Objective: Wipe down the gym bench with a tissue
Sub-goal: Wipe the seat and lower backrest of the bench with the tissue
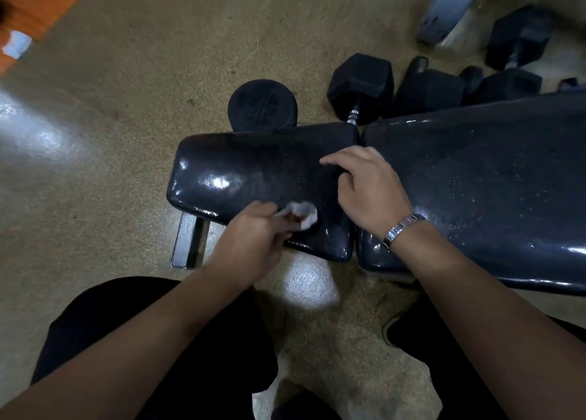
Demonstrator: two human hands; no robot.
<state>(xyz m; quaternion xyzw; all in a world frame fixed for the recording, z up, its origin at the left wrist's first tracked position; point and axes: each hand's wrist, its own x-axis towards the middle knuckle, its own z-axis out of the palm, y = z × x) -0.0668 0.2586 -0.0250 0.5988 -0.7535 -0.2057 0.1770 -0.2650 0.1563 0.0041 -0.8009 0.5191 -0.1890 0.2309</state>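
Fingers of the left hand are bunched around a crumpled white tissue, pinching it against the near edge of the gym bench. They're motion-blurred, so I can't make out the exact grip. Just left of and below those fingers, a square steel foot sticks out from under the seat pad, which is glossy black vinyl with rounded corners and a bright glare spot left of the tissue.

To the right of the tissue, the right hand rests on the same pad holding nothing, index finger stretched out flat and the others loosely bent. There's a shiny metal link band on that wrist. Right of those fingers, past a narrow seam, is the longer back pad, same slick vinyl with pale specks on it.

Beyond the right fingertips, on the speckled tan floor, there's a round black weight and a rubber hex dumbbell with a chrome handle.
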